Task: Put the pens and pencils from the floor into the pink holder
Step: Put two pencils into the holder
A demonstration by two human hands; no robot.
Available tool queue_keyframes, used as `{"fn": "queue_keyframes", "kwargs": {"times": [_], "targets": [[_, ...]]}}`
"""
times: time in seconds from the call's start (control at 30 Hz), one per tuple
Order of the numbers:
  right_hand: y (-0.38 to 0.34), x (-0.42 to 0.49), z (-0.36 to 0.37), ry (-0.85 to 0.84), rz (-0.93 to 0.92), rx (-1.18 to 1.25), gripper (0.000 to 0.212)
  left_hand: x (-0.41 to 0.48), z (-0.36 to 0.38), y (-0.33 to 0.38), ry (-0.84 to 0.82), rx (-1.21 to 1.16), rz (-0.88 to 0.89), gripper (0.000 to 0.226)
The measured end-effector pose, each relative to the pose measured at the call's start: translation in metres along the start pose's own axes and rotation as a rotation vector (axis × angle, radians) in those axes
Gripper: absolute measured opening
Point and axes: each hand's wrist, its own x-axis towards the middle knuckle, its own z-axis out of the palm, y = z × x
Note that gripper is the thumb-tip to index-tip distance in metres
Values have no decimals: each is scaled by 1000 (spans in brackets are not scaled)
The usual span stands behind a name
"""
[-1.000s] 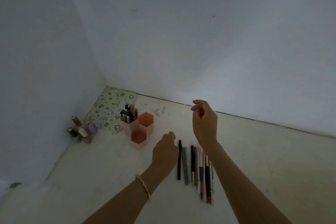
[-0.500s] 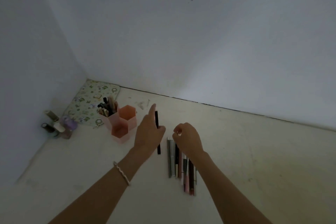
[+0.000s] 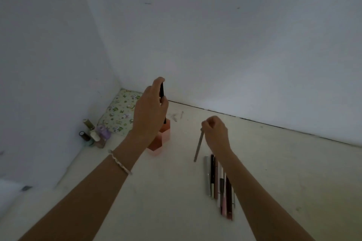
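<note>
My left hand (image 3: 149, 112) holds a black pen (image 3: 162, 92) upright, its lower tip over the back cell of the pink holder (image 3: 159, 142), which my wrist partly hides. My right hand (image 3: 216, 134) pinches the top of a grey pen (image 3: 198, 147) that hangs tilted, its lower end near the floor. A row of several pens and pencils (image 3: 220, 184) lies side by side on the pale floor below my right wrist.
A patterned green-and-white pad (image 3: 119, 112) lies in the room corner. Several small bottles (image 3: 94, 135) stand against the left wall. White walls close in at the left and the back.
My left hand lifted the black pen off the floor and carried it over the holder. My right hand closed on the grey pen and raised it from the row.
</note>
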Motion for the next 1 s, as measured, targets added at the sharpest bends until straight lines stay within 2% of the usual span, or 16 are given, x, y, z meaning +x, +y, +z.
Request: {"fn": "queue_keyframes", "kwargs": {"times": [0.1, 0.17, 0.27, 0.33, 0.47, 0.5, 0.6, 0.67, 0.73, 0.87, 0.93, 1.0], "targets": [[-34, -1, -7, 118, -91, 252, 11, 12, 10, -15, -172, 325, 15, 28], [-48, -4, -6, 159, -138, 337, 10, 13, 18, -20, -249, 589, 56, 25], [-59, -7, 5, 163, -165, 399, 7, 14, 22, -29, -340, 713, 28, 27], [-62, -8, 18, 137, -182, 399, 8, 19, 16, -34, -288, 622, -14, 35], [-56, -7, 50, 87, -187, 313, 7, 24, -12, -23, -42, 363, 33, 43], [-53, -7, 58, 52, -173, 281, 4, 22, -18, -18, -21, 314, 50, 42], [-42, -6, 68, -40, -158, 131, 21, 8, -21, 3, 17, 145, 70, 34], [-39, -4, 58, -9, -182, 80, 29, -8, -11, 16, 19, 12, 50, 23], [-33, 1, 36, 65, -199, 51, 34, -29, 10, 26, -88, -14, 12, 19], [-14, 7, -16, 123, -123, 47, 32, -87, 75, 33, -561, 76, -159, 18], [-3, 5, -36, 120, -85, 38, 26, -112, 103, 35, -741, 111, -243, 37], [11, 2, -54, 107, -57, 32, 21, -131, 126, 40, -823, 122, -298, 51]]}}
